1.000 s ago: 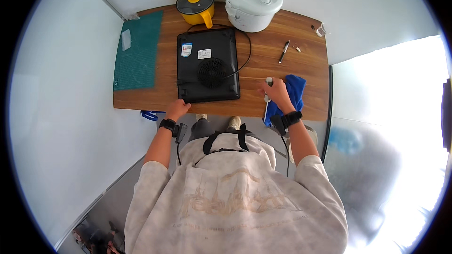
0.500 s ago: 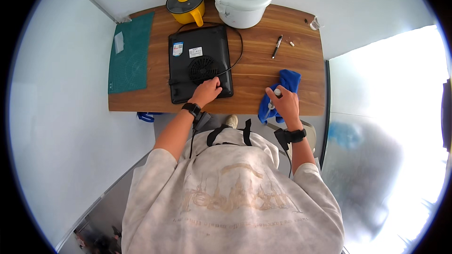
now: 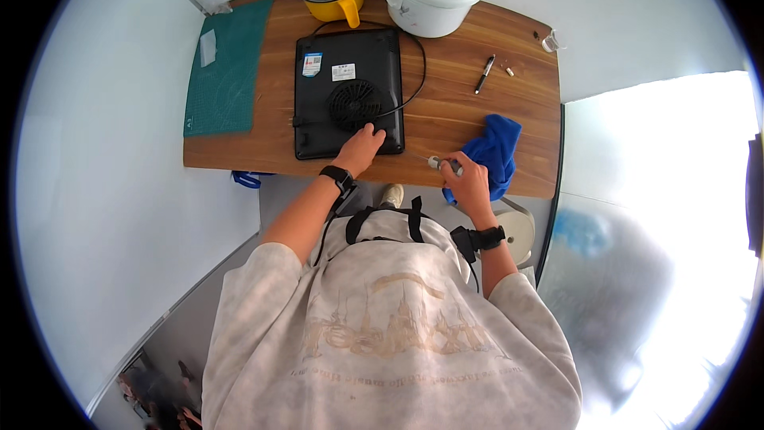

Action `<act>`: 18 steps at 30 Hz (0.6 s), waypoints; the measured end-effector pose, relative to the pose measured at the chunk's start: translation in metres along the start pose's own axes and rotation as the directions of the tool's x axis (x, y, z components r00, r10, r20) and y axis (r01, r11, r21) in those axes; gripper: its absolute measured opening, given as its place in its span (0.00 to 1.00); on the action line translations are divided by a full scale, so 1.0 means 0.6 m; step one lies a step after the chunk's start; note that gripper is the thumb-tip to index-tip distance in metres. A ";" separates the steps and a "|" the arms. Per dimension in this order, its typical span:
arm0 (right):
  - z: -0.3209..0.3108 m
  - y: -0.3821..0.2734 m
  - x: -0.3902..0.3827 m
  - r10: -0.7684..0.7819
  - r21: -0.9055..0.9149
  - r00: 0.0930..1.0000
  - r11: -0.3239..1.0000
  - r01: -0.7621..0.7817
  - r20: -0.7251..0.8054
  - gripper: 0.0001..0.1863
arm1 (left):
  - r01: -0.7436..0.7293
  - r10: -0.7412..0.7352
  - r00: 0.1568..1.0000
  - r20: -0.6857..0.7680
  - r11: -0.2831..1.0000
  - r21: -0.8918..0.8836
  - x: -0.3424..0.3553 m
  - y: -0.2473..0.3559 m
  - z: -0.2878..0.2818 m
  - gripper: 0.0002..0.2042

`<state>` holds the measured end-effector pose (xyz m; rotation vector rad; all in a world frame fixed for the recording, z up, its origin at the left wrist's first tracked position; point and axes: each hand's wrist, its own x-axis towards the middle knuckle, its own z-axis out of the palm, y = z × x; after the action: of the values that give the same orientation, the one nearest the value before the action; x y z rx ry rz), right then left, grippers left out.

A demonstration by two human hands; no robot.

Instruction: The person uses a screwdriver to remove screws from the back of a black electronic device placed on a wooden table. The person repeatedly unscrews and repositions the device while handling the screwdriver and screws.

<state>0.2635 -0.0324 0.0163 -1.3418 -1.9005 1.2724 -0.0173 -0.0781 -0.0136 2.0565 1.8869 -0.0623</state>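
Observation:
A black flat appliance (image 3: 318, 95) lies underside up on the wooden table, showing two labels, a round fan vent (image 3: 352, 99) and a cable draped over it. My left hand (image 3: 360, 148) rests on its near part below the vent, fingers slightly bent and apart, gripping nothing. Just right of the appliance my right hand (image 3: 469, 181) is closed on a screwdriver (image 3: 438, 162) with a pale handle, its thin shaft pointing left toward the appliance. A crumpled blue cloth (image 3: 497, 143) lies beside and behind that hand.
Along the back stand a yellow pot (image 3: 322, 8) with glass lid and a white lidded cooker (image 3: 430, 12). A green mat (image 3: 227, 95) lies left, a pen (image 3: 484, 76) and small bits right. White walls flank the table (image 3: 446, 119); a stool (image 3: 517, 235) is below.
My left hand has moved from the appliance's front edge up onto its underside. My right hand has lifted off the cloth's left part and swung the screwdriver's shaft round toward the appliance.

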 end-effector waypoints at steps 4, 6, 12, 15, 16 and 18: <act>0.004 -0.012 0.006 -0.044 -0.043 0.999 0.998 0.044 -0.014 0.11 | -0.010 0.009 1.000 -0.008 0.997 -0.079 -0.005 -0.007 -0.002 0.08; 0.005 -0.023 0.006 -0.079 -0.078 0.996 0.994 0.077 -0.033 0.11 | 0.001 -0.003 1.000 -0.014 0.990 -0.139 -0.005 -0.011 0.000 0.07; 0.010 -0.021 0.001 -0.166 -0.090 0.984 0.983 0.160 -0.067 0.10 | -0.028 0.020 0.998 -0.062 0.990 -0.137 -0.003 -0.021 0.016 0.04; 0.012 -0.016 0.001 -0.204 -0.091 0.976 0.976 0.196 -0.081 0.09 | -0.046 0.032 0.995 -0.096 0.988 -0.148 -0.004 -0.022 0.018 0.03; 0.013 -0.016 0.002 -0.218 -0.090 0.972 0.974 0.210 -0.087 0.09 | -0.040 0.024 0.995 -0.095 0.986 -0.164 -0.006 -0.020 0.015 0.03; 0.013 -0.015 0.000 -0.217 -0.084 0.973 0.974 0.211 -0.080 0.09 | -0.028 0.010 0.996 -0.094 0.980 -0.197 -0.007 -0.015 0.007 0.03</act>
<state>0.2531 -0.0362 0.0208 -1.1713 -1.9865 1.0281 -0.0258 -0.0829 -0.0185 1.9721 1.8437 0.2207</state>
